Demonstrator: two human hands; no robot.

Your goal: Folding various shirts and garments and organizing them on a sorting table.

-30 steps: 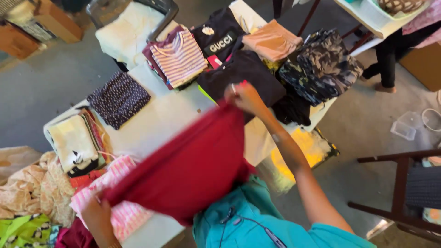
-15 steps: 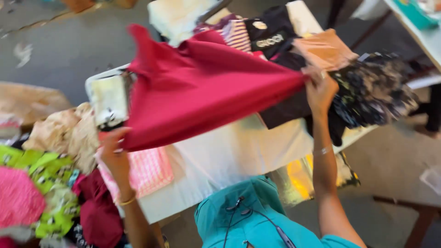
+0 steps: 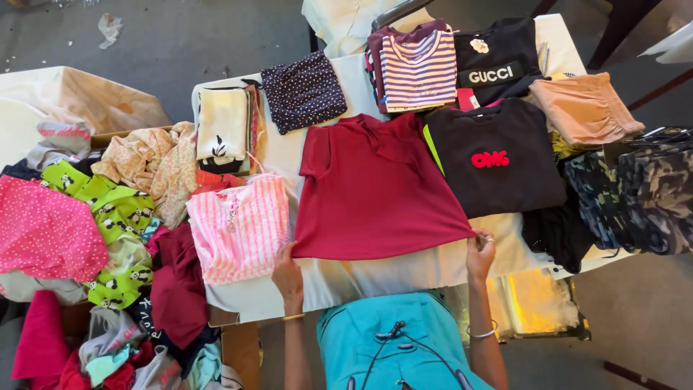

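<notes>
Red shirt (image 3: 375,191): flat on counter (image 3: 404,271), mid-spread. My left hand (image 3: 287,273) and right hand (image 3: 480,253) each grip a hem corner. Risk: uneven pull likely skews it onto black shirt (image 3: 494,159).

1. A crumpled clear wrapper (image 3: 110,27) lies on the grey floor at the top left, well apart from the worktop.
2. A small pale round tag (image 3: 479,45) sits at the neck of a black shirt folded at the far edge of the worktop.
3. On that same black shirt, a black strip label (image 3: 493,74) with white lettering runs across the chest.
4. A red lettered patch (image 3: 490,159) sits on the chest of a second black shirt, just right of the red shirt.
</notes>
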